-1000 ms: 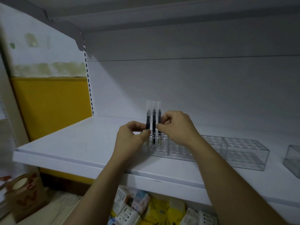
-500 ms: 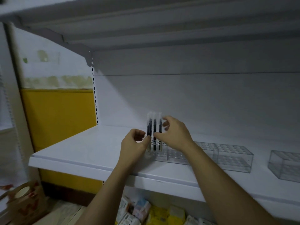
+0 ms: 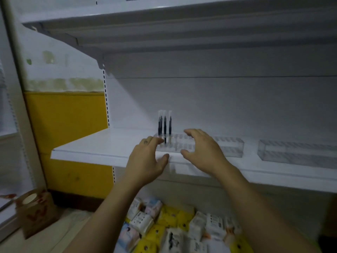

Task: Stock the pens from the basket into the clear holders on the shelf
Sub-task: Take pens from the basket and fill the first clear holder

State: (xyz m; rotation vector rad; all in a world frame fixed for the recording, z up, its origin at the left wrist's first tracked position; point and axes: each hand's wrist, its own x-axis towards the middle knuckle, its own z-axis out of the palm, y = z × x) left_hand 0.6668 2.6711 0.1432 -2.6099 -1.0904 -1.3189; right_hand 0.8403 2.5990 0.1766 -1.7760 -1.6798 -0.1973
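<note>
Dark slim pens with clear caps [image 3: 165, 127] stand upright and close together in the left end of a long clear plastic holder with a grid of round holes [image 3: 229, 147]. At least three pens show; blur hides whether a fourth stands behind them. The holder lies on the white metal shelf [image 3: 102, 145], set back a little from its front edge and parallel to it. A second clear plastic holder [image 3: 295, 154] lies on the same shelf, apart from the first on its right.

The left hand [image 3: 145, 161] is raised in front of the shelf edge with its fingers loosely spread and nothing in it. Its fingertips reach up beside the holder's left end, just below the pens; whether they touch the plastic cannot be told. The right hand [image 3: 204, 152] is likewise spread wide and holds nothing, its fingers arched in front of the middle of the first holder, near the pens but clear of them.

Above hangs another white shelf [image 3: 182, 24]. On the left is a yellow wall panel [image 3: 67, 125]. Below the shelf lies a heap of white and yellow packets [image 3: 173, 227], and a brown paper bag with red print [image 3: 38, 216] stands on the floor at the lower left.
</note>
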